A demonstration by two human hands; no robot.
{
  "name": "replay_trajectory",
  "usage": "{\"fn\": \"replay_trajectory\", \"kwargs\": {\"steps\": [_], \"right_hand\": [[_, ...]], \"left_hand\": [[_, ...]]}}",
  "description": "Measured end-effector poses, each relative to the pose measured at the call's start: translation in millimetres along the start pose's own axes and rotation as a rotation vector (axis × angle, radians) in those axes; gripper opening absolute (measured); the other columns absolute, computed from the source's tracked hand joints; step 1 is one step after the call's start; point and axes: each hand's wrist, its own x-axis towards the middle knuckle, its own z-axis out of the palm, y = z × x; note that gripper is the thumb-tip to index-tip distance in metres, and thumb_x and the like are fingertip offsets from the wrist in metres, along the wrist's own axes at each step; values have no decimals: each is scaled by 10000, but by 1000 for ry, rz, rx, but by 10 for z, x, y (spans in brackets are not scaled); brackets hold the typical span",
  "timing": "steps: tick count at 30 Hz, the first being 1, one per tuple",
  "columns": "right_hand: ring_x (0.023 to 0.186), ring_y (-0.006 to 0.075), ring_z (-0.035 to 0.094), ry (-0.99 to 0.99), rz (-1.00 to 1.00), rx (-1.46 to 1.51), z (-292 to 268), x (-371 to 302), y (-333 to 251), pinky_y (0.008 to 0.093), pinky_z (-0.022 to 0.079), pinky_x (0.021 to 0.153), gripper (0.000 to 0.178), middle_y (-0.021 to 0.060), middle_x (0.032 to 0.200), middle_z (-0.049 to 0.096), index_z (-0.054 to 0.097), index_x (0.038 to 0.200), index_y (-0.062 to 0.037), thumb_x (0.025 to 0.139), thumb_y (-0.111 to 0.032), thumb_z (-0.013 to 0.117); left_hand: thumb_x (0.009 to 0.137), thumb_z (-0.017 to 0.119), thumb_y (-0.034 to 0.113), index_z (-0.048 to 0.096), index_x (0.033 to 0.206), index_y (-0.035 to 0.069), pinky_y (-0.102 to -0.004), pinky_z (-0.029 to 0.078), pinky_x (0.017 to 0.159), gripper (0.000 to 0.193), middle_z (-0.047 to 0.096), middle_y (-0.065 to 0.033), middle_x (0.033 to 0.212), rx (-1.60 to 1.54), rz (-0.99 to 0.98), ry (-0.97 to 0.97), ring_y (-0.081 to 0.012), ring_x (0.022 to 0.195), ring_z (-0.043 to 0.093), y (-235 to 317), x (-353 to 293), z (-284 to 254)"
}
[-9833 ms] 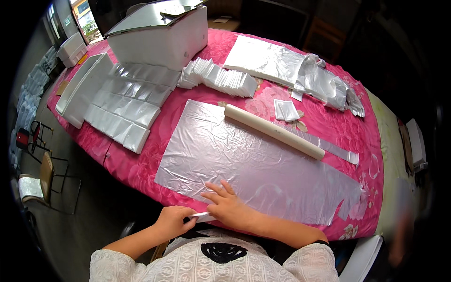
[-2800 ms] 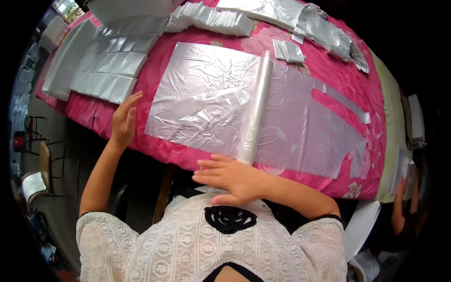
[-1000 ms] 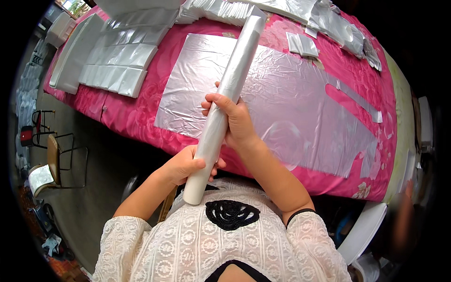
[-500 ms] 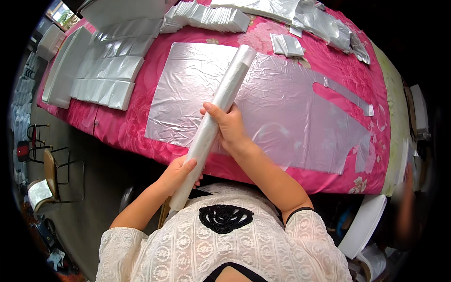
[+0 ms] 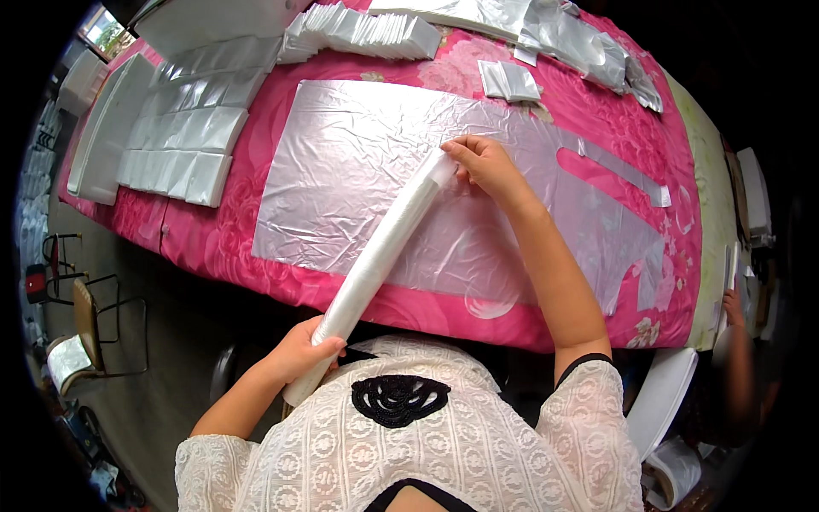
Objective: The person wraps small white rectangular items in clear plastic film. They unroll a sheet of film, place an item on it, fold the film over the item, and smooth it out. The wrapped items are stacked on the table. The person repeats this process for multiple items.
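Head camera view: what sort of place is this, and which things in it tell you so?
Probably a small, makeshift workroom for handling plastic film: a pink flowered tablecloth bears rows of folded plastic packets, and a wide plastic sheet lies spread across it.

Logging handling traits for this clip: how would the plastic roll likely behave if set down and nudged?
The plastic roll would probably roll easily, being long and round. It seems stiff, running straight with no visible sag between the left hand and right hand. Its glossy surface may be slippery.
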Motion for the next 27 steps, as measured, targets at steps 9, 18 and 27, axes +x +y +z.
{"fn": "replay_trajectory", "kwargs": {"steps": [9,18,27], "right_hand": [[575,71,529,-125,-101,-182,68,33,2,222,438,545,221,20,677,595,644,797,-2,809,-220,678],[549,53,462,380,-254,-336,-1306,268,212,224,371,508,203,-11,643,565,641,772,-12,830,-206,662],[542,35,433,354,-155,-216,-1693,197,280,212,342,485,192,-39,646,548,648,823,-23,844,-213,656]], "left_hand": [[817,645,150,486,1169,11,-269,500,649,410,624,-79,909,81,26,81,-112,703,578,52,-39,90],[753,729,173,528,1169,-4,-300,477,790,494,626,-75,974,242,-101,-136,-142,869,583,-281,-333,-388],[683,798,189,597,1078,17,-306,473,821,476,662,-64,970,634,-34,-357,-151,916,604,244,-214,-492]]}}
